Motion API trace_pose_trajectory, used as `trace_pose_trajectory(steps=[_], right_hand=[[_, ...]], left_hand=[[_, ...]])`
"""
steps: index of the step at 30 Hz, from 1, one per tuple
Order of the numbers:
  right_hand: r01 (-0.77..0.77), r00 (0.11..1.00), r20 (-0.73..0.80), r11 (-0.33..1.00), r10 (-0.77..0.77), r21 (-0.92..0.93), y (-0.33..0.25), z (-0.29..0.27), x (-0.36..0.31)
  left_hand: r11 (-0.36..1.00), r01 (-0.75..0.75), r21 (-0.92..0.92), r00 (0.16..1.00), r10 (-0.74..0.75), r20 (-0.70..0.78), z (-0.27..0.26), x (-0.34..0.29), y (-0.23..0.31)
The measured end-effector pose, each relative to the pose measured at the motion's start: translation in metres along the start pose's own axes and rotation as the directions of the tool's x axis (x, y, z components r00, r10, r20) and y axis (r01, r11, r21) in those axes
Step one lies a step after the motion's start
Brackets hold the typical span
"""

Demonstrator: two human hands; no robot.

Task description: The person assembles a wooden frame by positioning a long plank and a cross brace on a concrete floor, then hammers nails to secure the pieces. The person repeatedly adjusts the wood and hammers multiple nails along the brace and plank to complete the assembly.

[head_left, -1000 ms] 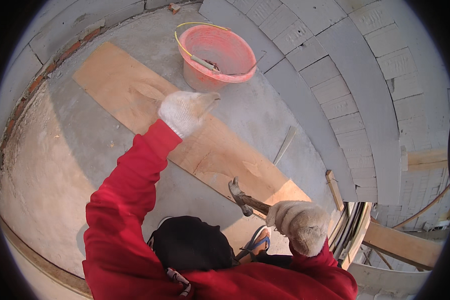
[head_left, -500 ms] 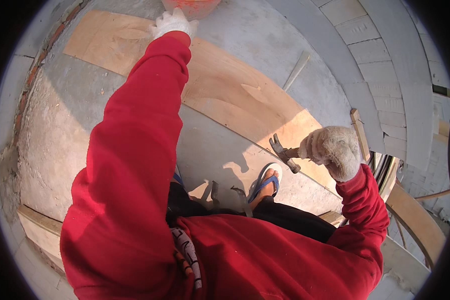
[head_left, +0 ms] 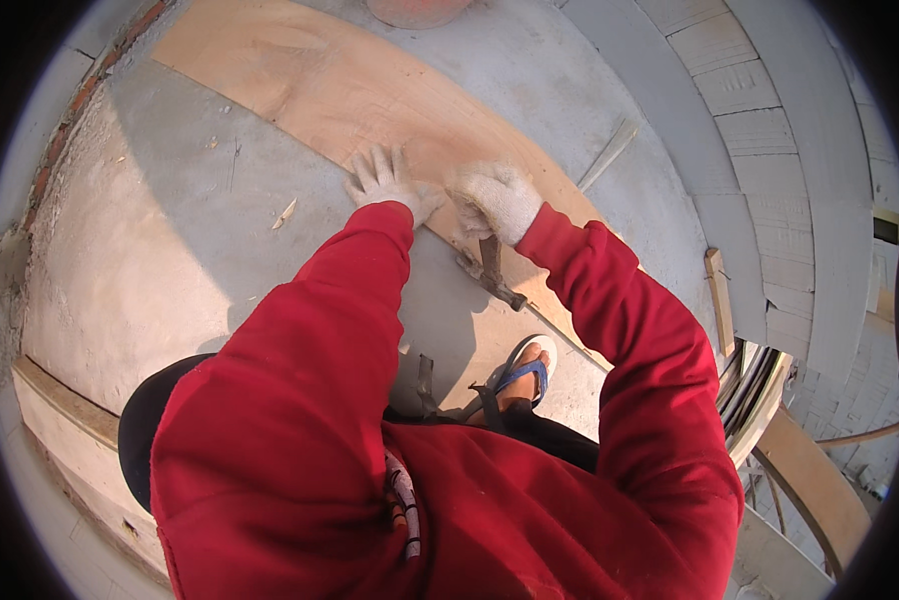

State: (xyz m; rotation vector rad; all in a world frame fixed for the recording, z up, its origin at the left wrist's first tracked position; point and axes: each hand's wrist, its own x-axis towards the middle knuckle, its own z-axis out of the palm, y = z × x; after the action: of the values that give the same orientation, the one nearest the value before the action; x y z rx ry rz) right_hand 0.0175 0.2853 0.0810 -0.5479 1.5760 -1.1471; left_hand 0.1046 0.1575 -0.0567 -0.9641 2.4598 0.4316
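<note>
A long plywood board (head_left: 380, 85) lies slantwise across the grey floor in front of me. My left hand (head_left: 390, 182), in a white work glove, rests on it near its close edge with the fingers spread. Just to the right, my gloved right hand (head_left: 497, 200) is closed round a claw hammer (head_left: 492, 268). The hammer's head hangs below the fist, over the board's near edge, and most of the handle is hidden in the glove.
An orange-red bucket (head_left: 420, 8) is cut off by the top edge. A thin pale strip (head_left: 608, 153) lies beyond the board. Block walling (head_left: 755, 130) curves along the right, with a short wood piece (head_left: 720, 300) beside it. My sandalled foot (head_left: 528, 375) stands near the board.
My left hand has left the bucket and come back toward me onto the board. My right hand has moved left with the hammer, from the right side to beside the left hand.
</note>
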Motion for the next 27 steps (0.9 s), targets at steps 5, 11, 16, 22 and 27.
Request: trace_pose_trajectory(steps=[5, 11, 16, 22, 27], right_hand=[[0.251, 0.968, 0.065, 0.956, -0.244, -0.153, -0.014, 0.012, -0.011], [0.492, 0.863, 0.316, 0.796, -0.394, -0.352, -0.001, 0.005, -0.061], [0.756, 0.630, 0.433, 0.636, -0.645, -0.152, 0.041, 0.000, -0.094], [0.797, 0.600, 0.208, 0.599, -0.772, -0.075, 0.055, 0.015, -0.093], [0.816, 0.571, 0.143, 0.578, -0.808, 0.005, 0.062, 0.015, -0.100]], left_hand=[[0.992, 0.122, -0.040, 0.986, -0.117, 0.116, -0.022, 0.001, 0.011], [0.961, 0.243, -0.129, 0.970, -0.238, 0.058, -0.023, 0.008, 0.025], [0.925, 0.311, -0.217, 0.919, -0.351, -0.181, -0.001, 0.008, 0.045], [0.929, 0.356, -0.101, 0.834, -0.364, -0.414, 0.027, 0.024, 0.046], [0.935, 0.350, -0.061, 0.809, -0.334, -0.484, 0.035, 0.030, 0.044]])
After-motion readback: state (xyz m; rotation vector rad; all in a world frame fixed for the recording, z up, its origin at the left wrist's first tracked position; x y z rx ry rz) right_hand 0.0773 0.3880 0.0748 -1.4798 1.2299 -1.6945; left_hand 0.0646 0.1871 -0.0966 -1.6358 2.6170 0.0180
